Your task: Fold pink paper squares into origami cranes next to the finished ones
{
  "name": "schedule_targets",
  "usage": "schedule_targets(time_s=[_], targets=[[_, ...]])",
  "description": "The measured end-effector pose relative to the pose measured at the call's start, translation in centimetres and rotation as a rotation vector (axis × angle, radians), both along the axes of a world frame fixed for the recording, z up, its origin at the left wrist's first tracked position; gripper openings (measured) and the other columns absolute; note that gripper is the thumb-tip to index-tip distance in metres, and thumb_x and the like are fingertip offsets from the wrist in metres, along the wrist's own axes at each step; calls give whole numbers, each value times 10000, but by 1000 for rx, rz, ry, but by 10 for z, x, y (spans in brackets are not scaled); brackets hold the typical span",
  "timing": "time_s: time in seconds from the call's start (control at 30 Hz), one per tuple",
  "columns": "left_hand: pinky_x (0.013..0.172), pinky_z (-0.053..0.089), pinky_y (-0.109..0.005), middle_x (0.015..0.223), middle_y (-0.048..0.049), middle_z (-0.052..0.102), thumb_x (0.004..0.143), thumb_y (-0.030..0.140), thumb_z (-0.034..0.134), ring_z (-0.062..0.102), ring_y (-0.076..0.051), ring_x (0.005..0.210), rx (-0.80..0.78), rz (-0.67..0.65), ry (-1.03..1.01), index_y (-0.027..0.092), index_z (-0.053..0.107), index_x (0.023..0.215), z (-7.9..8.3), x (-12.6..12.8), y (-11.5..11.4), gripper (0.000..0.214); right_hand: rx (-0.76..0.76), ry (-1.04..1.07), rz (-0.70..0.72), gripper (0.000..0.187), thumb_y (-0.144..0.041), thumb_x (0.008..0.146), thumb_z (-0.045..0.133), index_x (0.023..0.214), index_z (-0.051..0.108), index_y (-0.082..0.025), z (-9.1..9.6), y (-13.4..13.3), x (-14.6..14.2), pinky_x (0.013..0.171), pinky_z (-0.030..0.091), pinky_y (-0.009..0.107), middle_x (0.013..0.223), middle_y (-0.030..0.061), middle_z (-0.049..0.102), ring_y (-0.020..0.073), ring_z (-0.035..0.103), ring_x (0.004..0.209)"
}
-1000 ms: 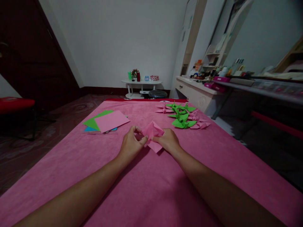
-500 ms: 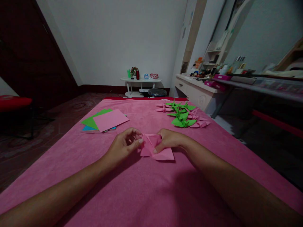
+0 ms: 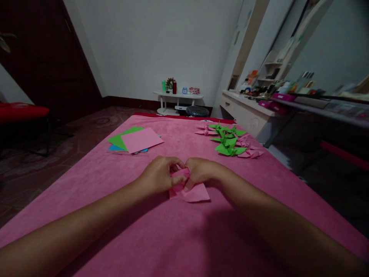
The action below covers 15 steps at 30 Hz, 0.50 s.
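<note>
A partly folded sheet of pink origami paper (image 3: 198,193) lies on the pink cloth (image 3: 138,238) in front of me, its near flap spread toward me. My left hand (image 3: 161,175) pinches the paper's left part between thumb and fingers. From the other side my right hand (image 3: 200,171) grips it, thumb pressed down near the middle crease. The two hands almost touch, and the fingers cover much of the folded upper part.
Loose square sheets, pink (image 3: 142,140), green (image 3: 118,140) and blue, lie in a pile at the far left. Several folded green cranes (image 3: 229,147) and pink cranes (image 3: 206,130) crowd the far right. Beyond stand a small white table (image 3: 178,94) and a cluttered dresser (image 3: 248,107).
My left hand has moved right over the paper, closer to my right hand, and the paper's upper part is now bunched between them. The whole view has shifted slightly.
</note>
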<state>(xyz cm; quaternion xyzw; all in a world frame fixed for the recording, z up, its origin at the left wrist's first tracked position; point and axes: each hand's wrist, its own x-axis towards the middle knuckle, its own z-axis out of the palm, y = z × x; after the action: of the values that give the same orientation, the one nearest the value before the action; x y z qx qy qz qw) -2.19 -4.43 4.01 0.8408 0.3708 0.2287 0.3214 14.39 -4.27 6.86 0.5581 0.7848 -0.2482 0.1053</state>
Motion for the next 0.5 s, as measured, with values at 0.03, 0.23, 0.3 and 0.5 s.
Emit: schedule_targets(time_s=[0.03,0.23,0.3,0.5], targets=[[552,395,-211,740,-24,654,729,304,614,558,-119,615,-3,-2,-1,169,650,903,-1,1,0,224,10,-11,-2,388,-401,491,768,772,677,-149,0,0,0,477,338,218,654,5,594,139,529,563],[497,329,-204,658,7,612,681,158,584,503,-102,533,51,57,84,183,619,1012,-5,-3,-5,334,151,51,6,349,-321,524,745,824,642,-176,-8,2,7,490,327,204,717,-8,599,125,519,599],[502,325,-216,663,10,607,674,166,594,508,-115,540,77,61,149,208,601,1041,-5,-5,-9,370,189,85,-10,348,-269,526,743,845,632,-185,-11,0,8,506,333,199,751,-7,613,125,531,630],[708,400,-290,972,-46,606,632,183,666,547,-210,888,347,41,155,225,614,956,-1,-3,-14,331,269,122,-2,332,-197,554,717,871,620,-186,-17,-8,6,565,348,210,829,16,647,141,567,707]])
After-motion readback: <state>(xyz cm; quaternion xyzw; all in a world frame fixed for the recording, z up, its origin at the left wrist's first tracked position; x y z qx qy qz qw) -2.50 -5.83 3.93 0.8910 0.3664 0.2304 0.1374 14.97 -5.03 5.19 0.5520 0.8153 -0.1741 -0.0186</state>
